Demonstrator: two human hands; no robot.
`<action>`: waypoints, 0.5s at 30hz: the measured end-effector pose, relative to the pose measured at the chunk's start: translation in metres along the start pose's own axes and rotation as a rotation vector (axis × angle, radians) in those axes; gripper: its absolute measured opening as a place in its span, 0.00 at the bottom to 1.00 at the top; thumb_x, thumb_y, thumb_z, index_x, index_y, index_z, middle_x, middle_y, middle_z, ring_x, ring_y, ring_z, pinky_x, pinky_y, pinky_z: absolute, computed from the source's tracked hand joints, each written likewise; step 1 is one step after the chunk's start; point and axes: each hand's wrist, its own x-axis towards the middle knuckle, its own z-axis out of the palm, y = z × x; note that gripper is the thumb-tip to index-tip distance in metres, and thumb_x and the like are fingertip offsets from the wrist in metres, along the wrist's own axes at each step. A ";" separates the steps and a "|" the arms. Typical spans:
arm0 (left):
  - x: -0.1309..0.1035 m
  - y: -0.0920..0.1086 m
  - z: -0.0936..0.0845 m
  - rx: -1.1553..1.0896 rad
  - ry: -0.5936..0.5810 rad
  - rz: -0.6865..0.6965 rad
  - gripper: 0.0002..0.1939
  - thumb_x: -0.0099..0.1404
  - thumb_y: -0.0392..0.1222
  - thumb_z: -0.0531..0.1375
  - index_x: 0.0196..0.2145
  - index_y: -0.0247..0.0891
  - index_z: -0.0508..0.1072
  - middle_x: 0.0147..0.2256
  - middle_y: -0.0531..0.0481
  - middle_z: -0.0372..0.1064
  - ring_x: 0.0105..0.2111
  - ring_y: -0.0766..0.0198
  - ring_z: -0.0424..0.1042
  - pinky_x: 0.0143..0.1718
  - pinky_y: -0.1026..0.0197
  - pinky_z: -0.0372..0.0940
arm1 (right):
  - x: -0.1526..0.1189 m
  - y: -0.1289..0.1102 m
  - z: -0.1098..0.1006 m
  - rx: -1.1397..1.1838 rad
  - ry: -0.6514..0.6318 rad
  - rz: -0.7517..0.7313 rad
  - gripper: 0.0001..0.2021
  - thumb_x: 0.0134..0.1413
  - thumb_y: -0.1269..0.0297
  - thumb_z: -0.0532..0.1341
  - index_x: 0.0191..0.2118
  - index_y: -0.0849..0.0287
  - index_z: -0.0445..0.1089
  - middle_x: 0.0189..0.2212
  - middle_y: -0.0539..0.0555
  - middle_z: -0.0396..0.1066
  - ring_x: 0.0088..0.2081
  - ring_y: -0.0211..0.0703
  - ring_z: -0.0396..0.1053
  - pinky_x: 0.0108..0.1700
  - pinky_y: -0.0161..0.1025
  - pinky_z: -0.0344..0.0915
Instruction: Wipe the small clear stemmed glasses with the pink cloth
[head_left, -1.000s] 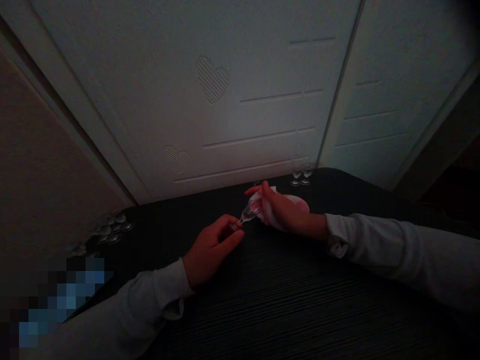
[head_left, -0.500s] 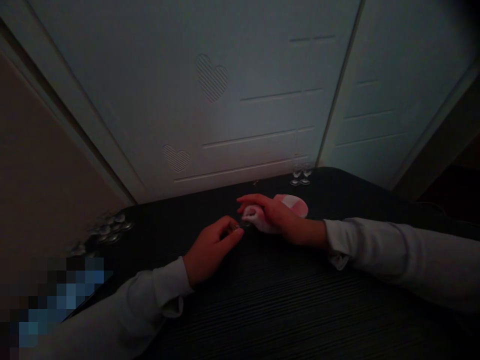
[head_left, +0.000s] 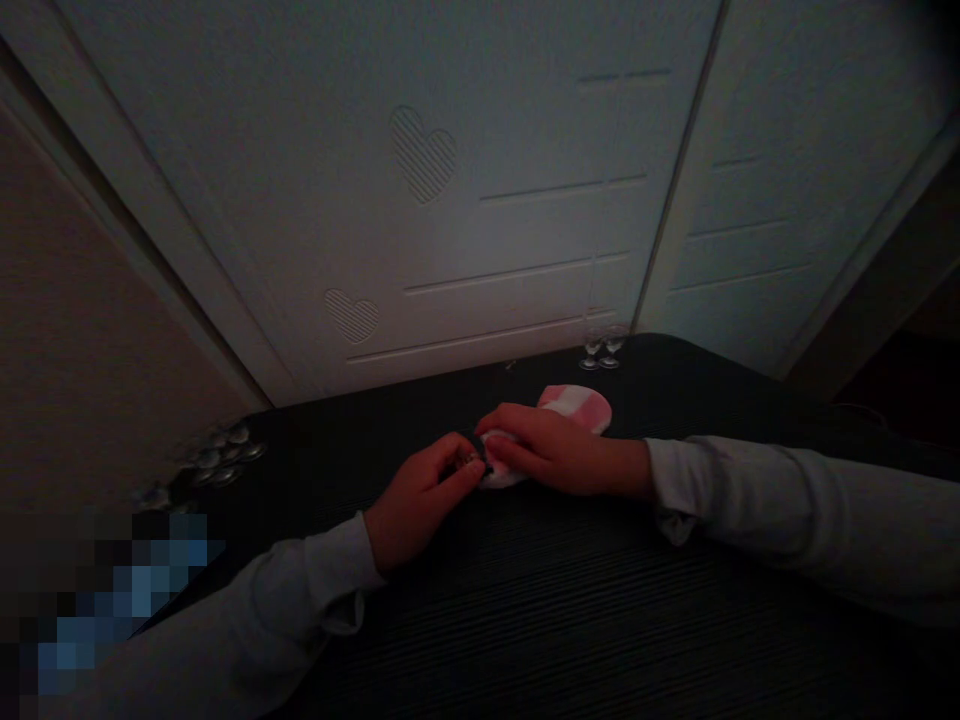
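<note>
Over the dark table, my left hand (head_left: 427, 490) is closed in a pinch, with thumb and forefinger around a small clear glass (head_left: 471, 459) that is mostly hidden by the fingers. My right hand (head_left: 555, 445) is wrapped round a pink and white cloth (head_left: 581, 405). One end of that cloth is bunched under the fingers and presses close to the glass at the left fingertips. Its other end spreads out flat behind the hand.
Two small stemmed glasses (head_left: 602, 348) stand at the table's back edge. A cluster of similar glasses (head_left: 221, 455) is at the left. A blurred-out bluish flat object (head_left: 127, 600) lies near the left forearm. A white panel with hearts (head_left: 465, 230) rises behind the dark table (head_left: 540, 590).
My right hand has lowered and curled its fingers over the bunched cloth, bringing it against the glass. The cloth's flat end shifted slightly left. My left hand has barely moved.
</note>
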 end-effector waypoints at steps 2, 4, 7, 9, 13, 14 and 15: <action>-0.001 0.000 0.000 0.043 -0.015 0.017 0.12 0.62 0.48 0.49 0.31 0.37 0.64 0.26 0.55 0.60 0.27 0.67 0.60 0.28 0.64 0.58 | 0.000 -0.001 0.000 -0.024 -0.017 -0.009 0.13 0.59 0.63 0.47 0.41 0.63 0.64 0.35 0.57 0.68 0.36 0.43 0.65 0.39 0.41 0.61; -0.002 0.001 0.000 0.095 -0.031 0.047 0.11 0.62 0.48 0.49 0.32 0.37 0.64 0.26 0.55 0.60 0.27 0.67 0.60 0.28 0.64 0.58 | 0.001 -0.001 0.000 -0.016 -0.015 -0.016 0.12 0.59 0.64 0.47 0.40 0.63 0.64 0.34 0.57 0.67 0.36 0.42 0.65 0.38 0.39 0.61; -0.004 0.003 0.000 0.201 -0.055 0.105 0.10 0.62 0.46 0.49 0.33 0.38 0.64 0.27 0.54 0.62 0.27 0.67 0.61 0.29 0.63 0.59 | 0.001 0.001 0.001 0.029 0.007 0.012 0.12 0.59 0.66 0.46 0.41 0.62 0.62 0.34 0.56 0.67 0.35 0.40 0.65 0.38 0.38 0.61; -0.006 0.004 0.002 0.289 -0.054 0.132 0.10 0.62 0.45 0.50 0.33 0.37 0.64 0.28 0.53 0.63 0.28 0.66 0.62 0.30 0.63 0.59 | 0.001 0.002 0.000 0.057 0.022 0.057 0.11 0.59 0.66 0.45 0.43 0.62 0.61 0.34 0.55 0.67 0.33 0.40 0.64 0.36 0.38 0.61; -0.009 0.004 0.005 0.400 -0.021 0.178 0.09 0.62 0.45 0.50 0.34 0.37 0.64 0.30 0.51 0.64 0.29 0.65 0.63 0.32 0.62 0.59 | 0.001 0.004 0.000 0.097 0.090 0.126 0.12 0.57 0.63 0.49 0.44 0.62 0.59 0.35 0.55 0.65 0.33 0.40 0.64 0.34 0.37 0.61; -0.009 0.005 0.005 0.404 -0.015 0.186 0.09 0.62 0.45 0.50 0.35 0.37 0.64 0.30 0.51 0.64 0.29 0.65 0.63 0.32 0.62 0.59 | 0.001 0.004 0.000 0.092 0.146 0.126 0.11 0.56 0.63 0.51 0.43 0.62 0.59 0.36 0.55 0.65 0.34 0.41 0.63 0.35 0.38 0.61; -0.009 0.005 0.005 0.400 -0.009 0.188 0.10 0.62 0.45 0.50 0.35 0.37 0.64 0.31 0.51 0.64 0.30 0.65 0.63 0.32 0.62 0.59 | 0.001 0.004 -0.001 0.073 0.218 0.117 0.11 0.54 0.62 0.53 0.42 0.61 0.60 0.37 0.56 0.64 0.37 0.42 0.63 0.38 0.39 0.61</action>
